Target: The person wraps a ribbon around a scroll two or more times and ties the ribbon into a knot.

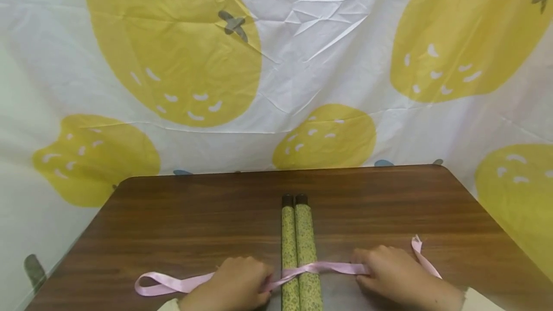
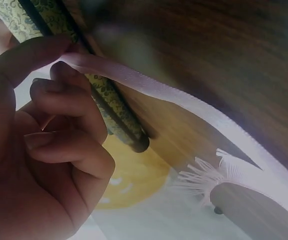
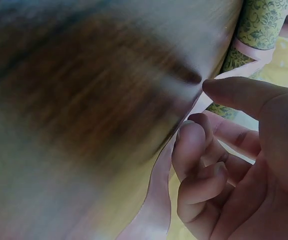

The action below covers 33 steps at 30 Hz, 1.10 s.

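Note:
Two rolls of a scroll (image 1: 307,239), covered in yellow-green floral patterned material with dark end knobs, lie side by side, pointing away from me. A pink ribbon (image 1: 315,267) passes across both rolls and looks crossed on top of them. To the left of the rolls, my left hand (image 1: 235,283) pinches one length of it between thumb and forefinger. My right hand (image 1: 395,275) pinches the other length on the right side, fingers curled. In the left wrist view a frayed ribbon end (image 2: 204,175) hangs loose past the hand. Whether the ribbon runs beneath the rolls is hidden.
The brown wood-grain table (image 1: 207,220) has rounded far corners. Behind it hangs a white cloth (image 1: 294,71) printed with large yellow lemons. The right-hand ribbon tail (image 1: 425,258) extends beyond my right wrist; the left tail (image 1: 160,284) loops on the table.

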Each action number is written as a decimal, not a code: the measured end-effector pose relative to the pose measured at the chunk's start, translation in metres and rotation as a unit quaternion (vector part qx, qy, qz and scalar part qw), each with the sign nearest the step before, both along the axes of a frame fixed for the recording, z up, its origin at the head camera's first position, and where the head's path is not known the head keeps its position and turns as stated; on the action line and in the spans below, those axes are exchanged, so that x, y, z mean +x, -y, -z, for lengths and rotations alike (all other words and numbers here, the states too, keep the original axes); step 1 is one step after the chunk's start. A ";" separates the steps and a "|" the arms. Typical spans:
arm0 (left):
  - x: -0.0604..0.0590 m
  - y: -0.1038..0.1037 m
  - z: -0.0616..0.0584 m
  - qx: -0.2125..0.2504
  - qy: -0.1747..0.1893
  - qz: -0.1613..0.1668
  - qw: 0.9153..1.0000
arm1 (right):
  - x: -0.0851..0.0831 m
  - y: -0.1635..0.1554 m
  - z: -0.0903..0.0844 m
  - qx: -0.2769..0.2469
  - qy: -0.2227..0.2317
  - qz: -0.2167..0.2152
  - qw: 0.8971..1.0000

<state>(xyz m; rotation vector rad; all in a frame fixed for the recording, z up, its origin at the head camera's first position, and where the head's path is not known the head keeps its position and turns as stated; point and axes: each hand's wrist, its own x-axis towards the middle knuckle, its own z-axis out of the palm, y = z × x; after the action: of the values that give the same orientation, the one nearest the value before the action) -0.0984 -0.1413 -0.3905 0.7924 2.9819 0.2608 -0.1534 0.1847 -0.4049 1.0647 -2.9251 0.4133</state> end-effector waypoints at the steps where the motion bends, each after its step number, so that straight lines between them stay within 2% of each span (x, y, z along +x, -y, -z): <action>1: 0.000 0.001 0.000 0.003 0.001 -0.001 1.000 | 0.000 0.000 0.001 0.002 -0.002 0.001 1.000; 5: 0.002 0.005 -0.001 0.018 0.004 -0.002 1.000 | 0.000 -0.002 0.002 0.006 -0.004 0.001 1.000; 9: 0.005 0.008 -0.002 0.036 0.024 -0.003 0.999 | 0.000 -0.004 0.004 0.008 -0.001 0.002 1.000; 15: 0.010 0.015 -0.005 0.054 0.073 -0.004 0.996 | 0.003 -0.017 0.000 0.003 -0.006 0.019 1.000; 21: 0.014 0.012 -0.014 0.100 0.124 0.012 0.987 | 0.003 -0.041 -0.007 0.009 -0.005 0.055 0.998; 25: 0.014 0.007 -0.020 0.163 0.143 0.026 0.976 | 0.002 -0.054 -0.011 0.024 -0.009 0.088 0.996; 29: 0.013 0.002 -0.023 0.259 0.149 0.062 0.952 | 0.001 -0.060 -0.015 0.018 0.016 0.109 0.994; 33: 0.009 -0.005 -0.025 0.320 0.163 0.065 0.931 | 0.000 -0.062 -0.017 0.015 0.044 0.121 0.992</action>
<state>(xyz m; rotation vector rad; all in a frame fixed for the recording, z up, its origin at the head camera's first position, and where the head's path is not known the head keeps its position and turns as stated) -0.0893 -0.1367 -0.3655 0.8680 2.5076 1.2613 -0.1538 0.2469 -0.3876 0.6980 -3.0945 0.4214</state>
